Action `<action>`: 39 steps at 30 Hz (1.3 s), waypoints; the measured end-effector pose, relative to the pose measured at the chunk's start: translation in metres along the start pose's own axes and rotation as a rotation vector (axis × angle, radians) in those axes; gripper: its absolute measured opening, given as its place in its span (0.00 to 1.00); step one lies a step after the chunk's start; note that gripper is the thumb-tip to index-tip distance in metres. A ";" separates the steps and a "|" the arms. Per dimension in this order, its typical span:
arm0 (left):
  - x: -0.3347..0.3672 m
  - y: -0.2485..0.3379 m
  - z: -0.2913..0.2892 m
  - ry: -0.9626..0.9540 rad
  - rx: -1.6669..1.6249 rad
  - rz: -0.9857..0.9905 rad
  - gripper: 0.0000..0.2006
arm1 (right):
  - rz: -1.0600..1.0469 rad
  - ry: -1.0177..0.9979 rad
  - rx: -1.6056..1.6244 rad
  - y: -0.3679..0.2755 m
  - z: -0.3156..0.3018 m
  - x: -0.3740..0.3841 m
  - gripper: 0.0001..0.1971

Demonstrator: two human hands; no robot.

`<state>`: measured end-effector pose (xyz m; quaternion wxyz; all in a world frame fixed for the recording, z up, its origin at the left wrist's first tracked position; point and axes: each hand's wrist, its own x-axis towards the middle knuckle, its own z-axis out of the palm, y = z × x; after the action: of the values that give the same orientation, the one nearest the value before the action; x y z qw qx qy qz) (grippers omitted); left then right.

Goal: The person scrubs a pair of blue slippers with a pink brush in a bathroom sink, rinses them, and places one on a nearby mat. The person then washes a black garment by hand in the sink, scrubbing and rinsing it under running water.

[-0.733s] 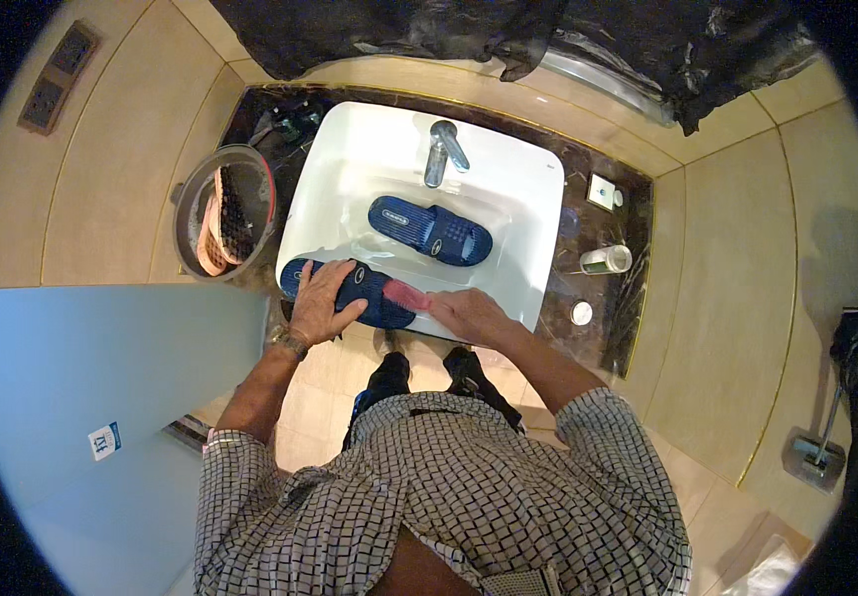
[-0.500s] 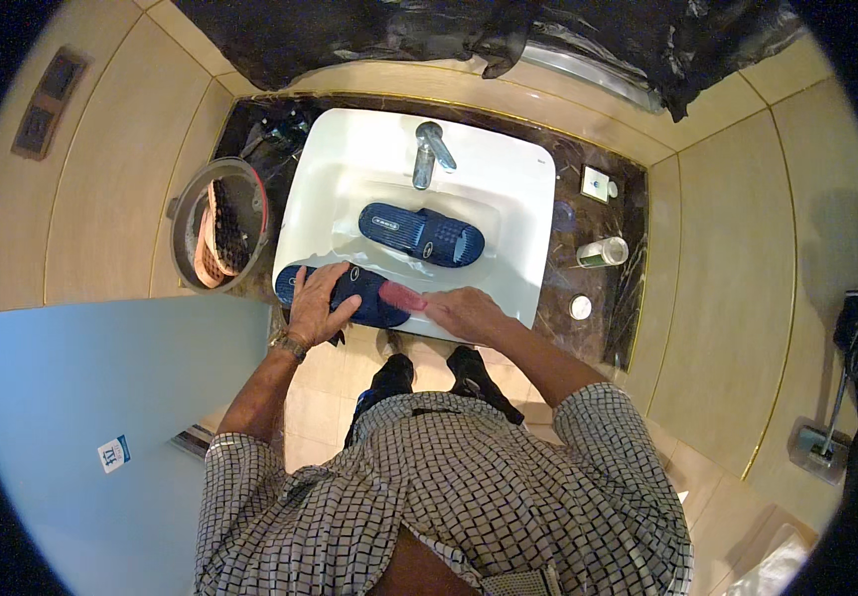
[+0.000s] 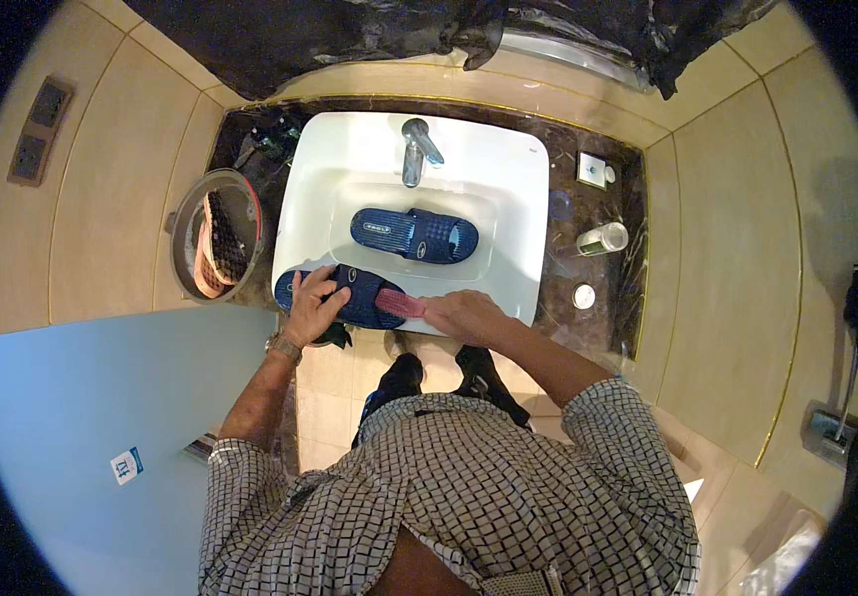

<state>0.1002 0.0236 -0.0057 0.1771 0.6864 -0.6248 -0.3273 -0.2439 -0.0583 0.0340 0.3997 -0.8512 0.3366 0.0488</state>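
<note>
A dark blue slide slipper lies along the near rim of the white sink. Its heel side is under my left hand, which grips it with bent fingers and a thumb near the strap. My right hand is closed round the handle of a pink brush. The brush head rests at the right end of this slipper, its bristle side turned out of sight. A second blue slipper lies sole-down in the basin, under the tap.
On the dark counter's left stands a grey basin holding a pink-and-black pair of footwear. To the sink's right are a white bottle, a round white lid and a small square box. Black sheeting hangs at the back.
The brush head has shifted slightly at the slipper's end and looks sharper now. My left fingers are more bent. The whole view has shifted a little; the grips are the same.
</note>
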 end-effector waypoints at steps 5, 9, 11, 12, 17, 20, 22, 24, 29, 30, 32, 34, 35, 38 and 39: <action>0.011 0.003 -0.001 -0.131 -0.107 -0.088 0.21 | -0.070 0.068 -0.019 0.010 0.014 0.001 0.18; 0.006 0.001 -0.012 -0.219 -0.223 -0.090 0.24 | -0.070 0.030 -0.027 0.003 0.006 0.002 0.17; 0.001 0.000 -0.012 -0.216 -0.235 -0.082 0.25 | -0.008 0.023 0.011 -0.005 0.004 0.011 0.17; -0.001 0.001 -0.012 -0.206 -0.232 -0.075 0.25 | -0.011 0.053 0.001 -0.007 0.010 0.020 0.17; 0.013 0.013 -0.015 -0.226 -0.120 -0.112 0.26 | 0.044 0.130 0.030 0.000 0.029 0.057 0.18; 0.015 0.013 -0.019 -0.215 -0.148 -0.127 0.28 | -0.032 0.115 0.090 0.016 0.033 0.043 0.18; 0.015 0.013 -0.019 -0.209 -0.132 -0.117 0.28 | -0.069 0.107 0.086 0.038 0.026 0.022 0.17; 0.013 0.013 -0.015 -0.207 -0.124 -0.111 0.29 | -0.092 0.077 0.096 0.042 0.024 0.017 0.17; 0.014 -0.005 -0.012 -0.268 -0.156 -0.081 0.26 | -0.056 0.047 0.125 -0.009 0.023 0.062 0.17; 0.015 -0.004 -0.011 -0.255 -0.165 -0.068 0.25 | -0.069 0.071 0.132 -0.008 0.027 0.065 0.17; 0.017 -0.001 -0.009 -0.232 -0.182 -0.040 0.24 | -0.094 0.120 0.147 -0.005 0.036 0.068 0.17; 0.013 -0.002 -0.009 -0.228 -0.202 -0.054 0.23 | -0.110 0.053 0.160 -0.006 0.024 0.046 0.17; 0.014 -0.001 -0.009 -0.230 -0.212 -0.056 0.23 | -0.114 0.023 0.167 -0.003 0.018 0.032 0.17; 0.013 -0.002 -0.010 -0.238 -0.171 -0.056 0.21 | -0.148 0.117 0.207 0.018 0.020 0.002 0.16; 0.013 0.000 -0.009 -0.225 -0.184 -0.057 0.21 | -0.157 0.081 0.148 0.013 0.019 0.006 0.16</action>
<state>0.1060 0.0097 -0.0021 0.1588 0.6437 -0.5885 -0.4627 -0.2440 -0.0541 0.0103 0.4500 -0.8444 0.2877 -0.0421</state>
